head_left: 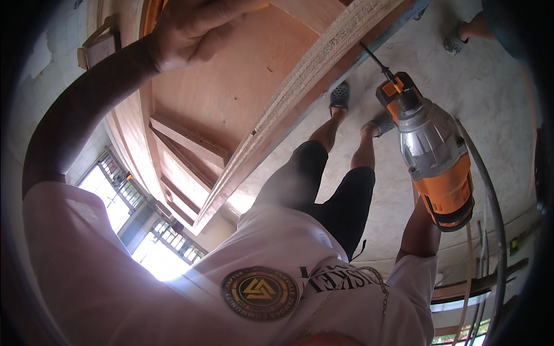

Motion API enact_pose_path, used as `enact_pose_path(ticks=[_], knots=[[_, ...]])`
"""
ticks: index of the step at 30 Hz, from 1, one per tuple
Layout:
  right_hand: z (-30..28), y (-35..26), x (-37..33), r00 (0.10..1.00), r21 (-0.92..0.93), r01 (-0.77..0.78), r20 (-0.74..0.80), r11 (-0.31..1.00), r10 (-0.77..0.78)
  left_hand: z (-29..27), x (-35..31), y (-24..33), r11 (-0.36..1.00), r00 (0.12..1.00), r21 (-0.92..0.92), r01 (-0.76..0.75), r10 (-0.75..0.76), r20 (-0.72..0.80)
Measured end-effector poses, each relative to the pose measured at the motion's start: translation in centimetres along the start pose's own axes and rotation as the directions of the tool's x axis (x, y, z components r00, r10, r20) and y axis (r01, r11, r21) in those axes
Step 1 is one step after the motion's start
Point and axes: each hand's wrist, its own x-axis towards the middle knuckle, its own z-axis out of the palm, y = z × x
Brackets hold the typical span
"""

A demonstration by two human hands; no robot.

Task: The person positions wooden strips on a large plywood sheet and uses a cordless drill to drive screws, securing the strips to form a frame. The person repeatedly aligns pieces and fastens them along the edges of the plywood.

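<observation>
My left hand is raised at the top edge, in front of a reddish plywood panel. One finger is stretched to the right, others are bent, and nothing shows in them; the frame edge cuts part of it off. At the right, my right arm rises behind an orange and silver power drill. The drill hides most of my right hand, which holds it up. A long dark spiral bit points up and left, its tip close to the rough edge of a thick wooden board. Whether they touch I cannot tell.
Wooden battens line the panelled frame. A dark cable or hose curves down beside the drill. Below are my feet in dark clogs on a concrete floor. Another person's foot stands at the upper right. Bright windows are at lower left.
</observation>
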Motion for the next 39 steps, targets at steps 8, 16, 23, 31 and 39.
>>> enact_pose_path(ticks=[8,16,23,31,39], knots=[[0.0,-2.5,1.4,0.999,0.056,0.033,-0.002,0.998,-0.033,0.0,-0.1,0.5,0.999,1.0,-0.04,0.025,-0.025,0.013],[0.2,-4.4,2.6,0.997,0.107,0.076,-0.008,0.991,-0.075,-0.4,-0.2,0.8,0.998,0.996,-0.034,0.058,-0.056,0.064],[1.3,-5.0,4.4,0.994,0.113,0.104,-0.022,0.988,-0.103,-0.9,0.6,2.4,0.982,0.98,-0.025,0.186,-0.183,0.075],[0.2,-6.1,3.7,0.985,0.178,-0.17,0.003,0.969,0.172,-0.7,1.2,2.1,0.988,0.988,-0.012,0.156,-0.156,0.017],[-0.1,-6.9,5.2,0.993,0.152,-0.078,0.101,0.985,0.063,-1.9,0.7,0.9,0.994,0.979,0.045,0.099,-0.105,0.172]])
